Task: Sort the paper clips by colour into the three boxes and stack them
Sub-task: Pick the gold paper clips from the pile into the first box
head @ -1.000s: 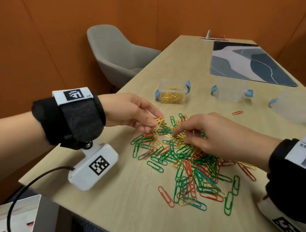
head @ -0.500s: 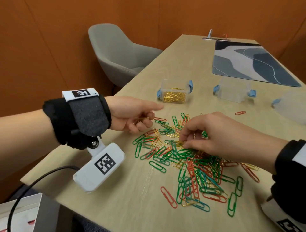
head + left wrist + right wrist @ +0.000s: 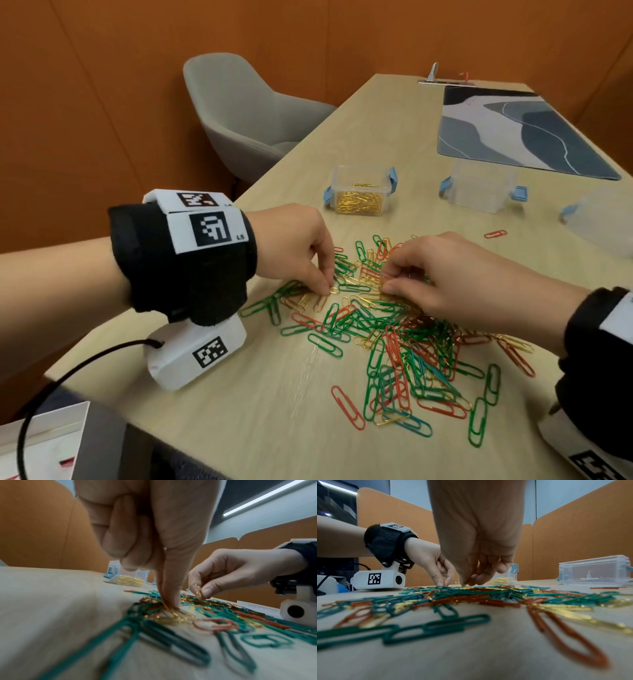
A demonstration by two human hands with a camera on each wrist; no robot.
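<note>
Head view, left to right: grey chair (image 3: pixel 246 116) upper left, off the table (image 3: pixel 274 411) edge. My left hand (image 3: pixel 291 243) sits left of centre, fingertips down on a gold clip (image 3: pixel 333 291) at the pile's left fringe; left wrist view shows thumb and forefinger pressed together on gold clips there, other fingers curled in. Whether it's lifted clear I can't tell, too blurred. Paper clip pile (image 3: pixel 404 335) fills centre to lower right: green, red, gold mixed. Right hand (image 3: pixel 445 274) at centre right pinches a small bunch of gold clips (image 3: pixel 199 592) just above the pile. Box with gold clips (image 3: pixel 359 192) upper centre, empty clear box (image 3: pixel 479 188) right of it, third box (image 3: pixel 603 222) cut off by the right frame edge. One stray red clip (image 3: pixel 495 234) lies between them. Patterned mat (image 3: pixel 513 130) upper right. Bare table lower centre-left near my edge, and between pile and boxes.
</note>
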